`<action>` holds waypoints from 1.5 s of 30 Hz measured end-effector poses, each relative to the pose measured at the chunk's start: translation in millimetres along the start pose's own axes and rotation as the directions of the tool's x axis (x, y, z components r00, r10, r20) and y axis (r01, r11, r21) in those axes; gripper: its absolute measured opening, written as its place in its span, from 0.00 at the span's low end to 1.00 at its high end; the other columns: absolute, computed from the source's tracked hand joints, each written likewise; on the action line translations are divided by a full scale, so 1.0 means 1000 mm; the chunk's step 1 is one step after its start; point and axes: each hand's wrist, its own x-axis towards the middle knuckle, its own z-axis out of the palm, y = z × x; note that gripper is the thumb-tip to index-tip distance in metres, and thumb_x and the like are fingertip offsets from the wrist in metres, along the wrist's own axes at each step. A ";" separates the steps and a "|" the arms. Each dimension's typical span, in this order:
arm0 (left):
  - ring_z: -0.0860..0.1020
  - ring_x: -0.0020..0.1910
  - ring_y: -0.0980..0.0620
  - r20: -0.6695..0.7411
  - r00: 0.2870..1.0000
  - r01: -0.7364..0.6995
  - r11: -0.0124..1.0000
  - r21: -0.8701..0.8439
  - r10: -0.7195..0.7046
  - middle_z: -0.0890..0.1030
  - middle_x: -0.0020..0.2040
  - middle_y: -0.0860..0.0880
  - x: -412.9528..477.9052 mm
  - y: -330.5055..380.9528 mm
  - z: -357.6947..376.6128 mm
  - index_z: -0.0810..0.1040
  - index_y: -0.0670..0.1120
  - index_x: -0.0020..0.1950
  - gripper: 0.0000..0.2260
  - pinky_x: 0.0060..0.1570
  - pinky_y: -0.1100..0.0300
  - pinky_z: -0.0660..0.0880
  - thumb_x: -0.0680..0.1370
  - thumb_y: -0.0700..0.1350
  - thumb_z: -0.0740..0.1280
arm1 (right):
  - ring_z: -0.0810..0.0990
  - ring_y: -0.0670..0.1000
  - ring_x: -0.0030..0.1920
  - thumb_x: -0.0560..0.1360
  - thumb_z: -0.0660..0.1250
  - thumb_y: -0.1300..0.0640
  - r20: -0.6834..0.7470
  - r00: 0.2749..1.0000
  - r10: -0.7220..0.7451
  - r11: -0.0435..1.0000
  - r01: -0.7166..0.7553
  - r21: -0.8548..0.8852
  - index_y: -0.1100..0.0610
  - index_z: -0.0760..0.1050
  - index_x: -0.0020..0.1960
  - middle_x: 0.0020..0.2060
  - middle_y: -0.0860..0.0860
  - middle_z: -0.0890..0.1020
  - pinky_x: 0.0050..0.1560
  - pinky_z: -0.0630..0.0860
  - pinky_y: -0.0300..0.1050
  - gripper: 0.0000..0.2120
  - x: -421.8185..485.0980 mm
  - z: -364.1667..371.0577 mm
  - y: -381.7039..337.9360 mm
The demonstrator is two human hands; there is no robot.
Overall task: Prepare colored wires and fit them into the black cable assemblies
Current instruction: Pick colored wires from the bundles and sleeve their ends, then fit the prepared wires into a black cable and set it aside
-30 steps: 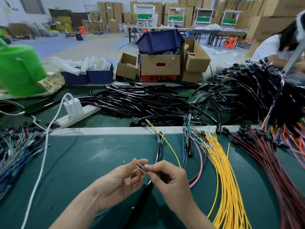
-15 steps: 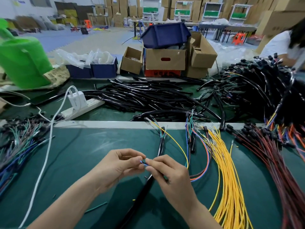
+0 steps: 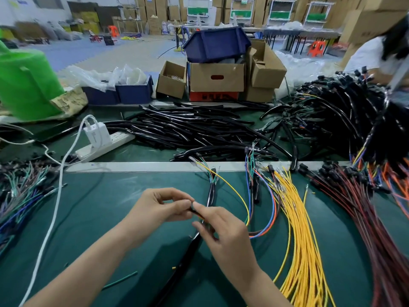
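Head view | step, judged: fitting wire ends [image 3: 195, 211] into cable [image 3: 183, 262] | left hand [image 3: 159, 209] and right hand [image 3: 225, 235] both pinch the wire ends between them | cable runs under right hand | next: align ends, push steadily | count: two hands, one held cable; yellow wires [image 3: 303, 240] right of right hand, too many to count

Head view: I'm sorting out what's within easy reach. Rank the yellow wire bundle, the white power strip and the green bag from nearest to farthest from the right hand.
1. The yellow wire bundle, just right of the right hand.
2. The white power strip, farther back on the left.
3. The green bag, at the far left rear.
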 end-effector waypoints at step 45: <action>0.76 0.36 0.66 0.278 0.775 -0.593 0.499 0.632 0.568 0.80 0.37 0.61 -0.002 0.048 -0.012 0.81 0.53 0.56 0.12 0.40 0.69 0.70 0.73 0.50 0.71 | 0.81 0.38 0.38 0.68 0.74 0.67 -0.014 0.943 0.332 0.932 -0.325 0.160 0.56 0.84 0.44 0.38 0.43 0.85 0.41 0.74 0.29 0.08 -0.003 0.002 0.012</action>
